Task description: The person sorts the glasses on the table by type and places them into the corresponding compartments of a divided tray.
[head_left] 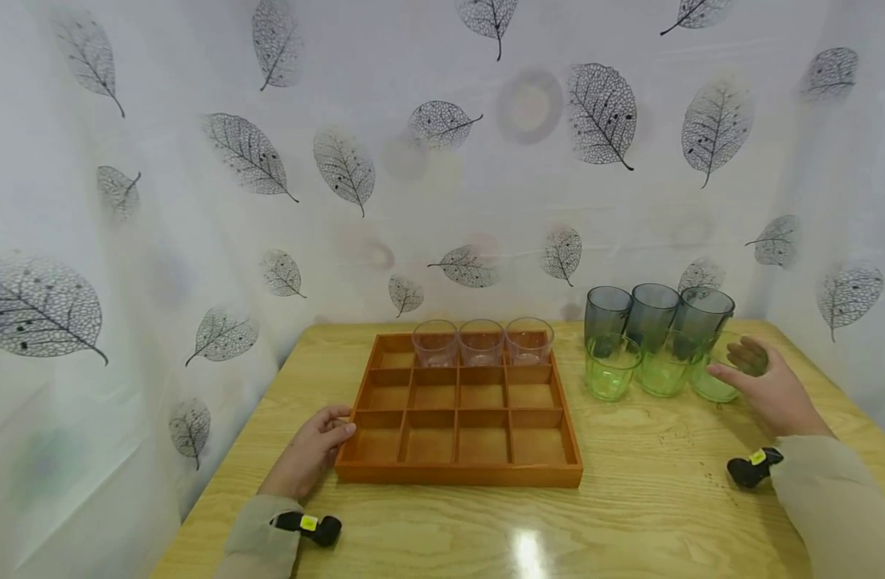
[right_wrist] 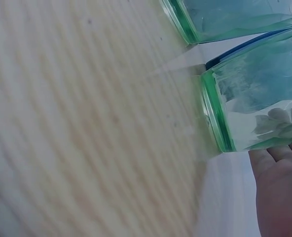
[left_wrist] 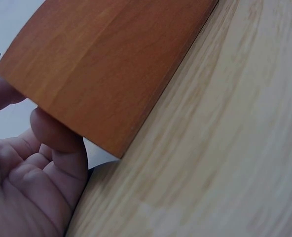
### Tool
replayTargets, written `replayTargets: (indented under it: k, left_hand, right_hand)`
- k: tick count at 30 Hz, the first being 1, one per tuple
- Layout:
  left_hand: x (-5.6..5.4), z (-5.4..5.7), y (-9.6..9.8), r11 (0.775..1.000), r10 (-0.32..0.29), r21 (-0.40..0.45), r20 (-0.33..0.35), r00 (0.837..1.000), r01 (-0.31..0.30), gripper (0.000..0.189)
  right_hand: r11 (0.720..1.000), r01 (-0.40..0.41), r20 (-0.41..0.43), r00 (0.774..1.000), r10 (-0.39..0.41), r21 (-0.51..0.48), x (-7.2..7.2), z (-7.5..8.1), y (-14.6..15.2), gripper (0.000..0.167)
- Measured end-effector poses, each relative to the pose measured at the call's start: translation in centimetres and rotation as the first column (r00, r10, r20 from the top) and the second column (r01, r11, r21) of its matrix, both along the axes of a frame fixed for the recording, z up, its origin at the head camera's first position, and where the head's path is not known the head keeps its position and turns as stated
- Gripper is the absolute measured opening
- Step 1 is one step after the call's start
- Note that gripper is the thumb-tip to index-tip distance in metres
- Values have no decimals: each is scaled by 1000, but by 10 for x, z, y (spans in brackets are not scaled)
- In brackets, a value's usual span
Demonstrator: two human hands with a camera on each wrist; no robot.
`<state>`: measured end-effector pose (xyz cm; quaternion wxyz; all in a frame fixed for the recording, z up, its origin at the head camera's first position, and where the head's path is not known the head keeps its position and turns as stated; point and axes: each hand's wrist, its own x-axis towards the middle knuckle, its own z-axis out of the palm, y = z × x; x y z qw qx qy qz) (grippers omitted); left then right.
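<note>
The person's right hand (head_left: 771,390) has its thumb and fingers spread apart around the rightmost green glass (head_left: 716,390), fingers showing through the glass wall; contact cannot be told. That glass stands upright on the tabletop (head_left: 645,498), towards its right edge. To its left stand two matching green glasses (head_left: 611,379) in a row with it, and just behind the row are three taller grey glasses (head_left: 652,310), near the tabletop's back edge.

The left hand (head_left: 310,450) is loosely bent, thumb and a fingertip apart, touching the left side of a wooden divided box (head_left: 460,476) near its front-left corner. The box lies around the middle of the tabletop, with three rows of four compartments. Three clear glasses (head_left: 481,347) stand upright in the back row's second, third and fourth compartments from the left. A leaf-patterned sheet (head_left: 486,193) hangs behind the back edge.
</note>
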<state>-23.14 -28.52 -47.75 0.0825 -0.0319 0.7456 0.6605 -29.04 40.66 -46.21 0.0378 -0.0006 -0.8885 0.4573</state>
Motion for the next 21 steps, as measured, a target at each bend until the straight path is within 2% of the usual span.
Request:
replayTargets:
  k: [7, 21]
  left_hand:
    - [0, 0, -1, 1000, -7, -20, -5, 1000, 7, 47]
    - [0, 1, 0, 1000, -1, -26, 0, 1000, 1, 46]
  right_hand:
    - [1000, 3, 7, 1000, -3, 8, 2, 0, 1, 101]
    - [999, 17, 15, 1000, -17, 38, 18, 9, -3, 99]
